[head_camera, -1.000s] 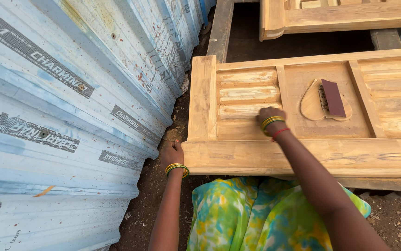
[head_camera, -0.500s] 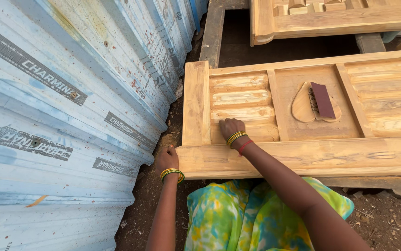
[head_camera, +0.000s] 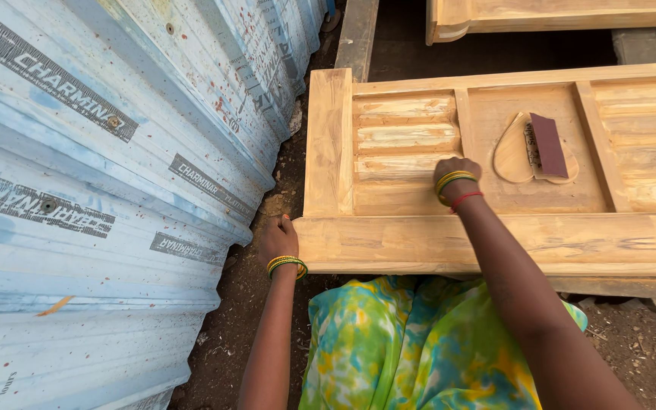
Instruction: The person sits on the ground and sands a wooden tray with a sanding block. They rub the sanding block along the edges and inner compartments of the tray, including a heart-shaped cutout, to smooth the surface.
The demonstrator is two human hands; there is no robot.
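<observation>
Fingers of the right hand (head_camera: 455,168) press, seemingly curled together, on the pale carved wooden door panel (head_camera: 495,159), left hand (head_camera: 278,237) gripping its corner.

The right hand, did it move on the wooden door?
Yes. The right hand slid right along the ridged slats, from the middle of the carved panel to its right edge, nearer the heart-shaped carving.

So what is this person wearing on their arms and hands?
Both forearms are bare, with no sleeves showing and no gloves. The left hand has a stack of thin bangles at the wrist, yellow with green. The right hand has similar yellow and green bangles plus a thin red band just below them. No rings can be made out.
</observation>
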